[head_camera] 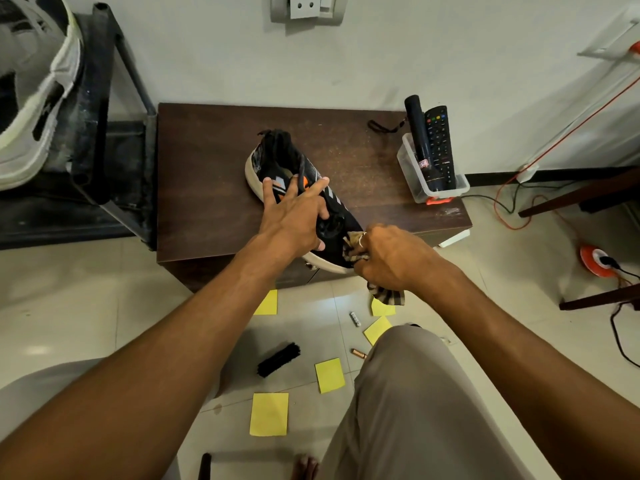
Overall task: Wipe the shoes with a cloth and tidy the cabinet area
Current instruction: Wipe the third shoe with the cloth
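The shoe [277, 161] lay near the front edge of the cabinet [201, 188]. The left hand [294, 216] grasped its soft upper at midfoot, the likeliest secure hold. The right hand [391, 258] clenched the limp cloth [388, 296] against its near end.

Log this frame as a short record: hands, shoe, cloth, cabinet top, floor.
left hand: holds the shoe steady on the cabinet
right hand: grips the cloth, pressed to the shoe's near end
cabinet top: clear container holding torch and remote
floor: yellow notes, brush, two batteries
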`<state>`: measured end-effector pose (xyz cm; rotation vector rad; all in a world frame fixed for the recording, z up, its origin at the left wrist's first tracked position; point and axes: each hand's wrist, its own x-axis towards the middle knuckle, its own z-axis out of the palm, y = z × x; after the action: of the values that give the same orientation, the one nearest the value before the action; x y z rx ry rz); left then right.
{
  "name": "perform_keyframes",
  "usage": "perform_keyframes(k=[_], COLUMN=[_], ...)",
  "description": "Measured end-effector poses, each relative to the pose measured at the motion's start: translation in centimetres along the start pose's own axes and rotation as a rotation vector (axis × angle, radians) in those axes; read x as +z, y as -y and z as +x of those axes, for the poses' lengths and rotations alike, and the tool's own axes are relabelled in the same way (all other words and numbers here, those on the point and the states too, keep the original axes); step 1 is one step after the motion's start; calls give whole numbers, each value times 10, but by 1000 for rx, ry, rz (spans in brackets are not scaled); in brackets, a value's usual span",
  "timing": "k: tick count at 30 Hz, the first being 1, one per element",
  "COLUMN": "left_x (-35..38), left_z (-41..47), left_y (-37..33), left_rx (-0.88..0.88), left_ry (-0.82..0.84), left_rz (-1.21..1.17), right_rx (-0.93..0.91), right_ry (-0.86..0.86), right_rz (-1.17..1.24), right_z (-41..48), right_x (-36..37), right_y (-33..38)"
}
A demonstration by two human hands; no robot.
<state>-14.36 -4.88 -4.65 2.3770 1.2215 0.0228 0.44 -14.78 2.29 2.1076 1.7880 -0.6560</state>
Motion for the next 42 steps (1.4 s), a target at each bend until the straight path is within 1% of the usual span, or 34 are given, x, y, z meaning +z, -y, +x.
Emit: perform_keyframes(k=[1, 3, 5, 7, 13, 14, 17, 20, 22, 26, 27, 28, 30, 31, 32, 35, 40, 42], left_x=[-1, -2, -1, -1, -3, -3, -3, -1, -1, -3, -4, -5, -7, -8, -8, -7, -10, -11], left_z=[0, -1, -2, -2, -1, -1, -1, -1, -1, -2, -2, -1, 1, 1, 1, 0, -1, 0], left_y=[0, -1, -1, -1, 0, 0, -1, -2, -1, 0, 0, 1, 2, 1, 2, 1, 0, 1], left_rx=[1, 0, -1, 0, -3, -5, -10, -11, -11, -17, -17, -16, -9, -6, -9, -17, -18, -10], left_ry=[3, 9, -3, -7, 19, 21, 17, -10, -29, -12, -5, 3, 28, 36, 38, 24, 27, 39], left_rz=[-3, -13, -14, -12, -30, -32, -31, -25, -24, -42, -50, -56, -54, -52, -52, -45, -57, -63], right_rx=[-12, -69, -154, -194, -120, -125, -147, -190, -174, -124, -129, -143, -197, -244, -289, -318, -280, -304], right_ry=[-18, -108, -142, -131, 19, 2, -136, -106, -98, 69, 86, 69, -35, -85, -100, -58, 73, 12], right_rz=[15, 55, 25, -34, -99, -110, -51, -51, -57, -106, -95, -68, 11, 23, 13, -26, -71, -27], right_z=[3, 11, 14, 12, 3, 6, 16, 21, 19, 13, 13, 14, 17, 19, 21, 24, 22, 22], right_x=[-1, 3, 14, 21, -5, -7, -1, 21, 20, -11, -16, -19, -12, -4, 6, 21, -5, -7], right_y=[2, 9, 20, 21, -2, -2, 4, 8, 6, -4, -6, -5, 3, 8, 12, 10, -12, -9])
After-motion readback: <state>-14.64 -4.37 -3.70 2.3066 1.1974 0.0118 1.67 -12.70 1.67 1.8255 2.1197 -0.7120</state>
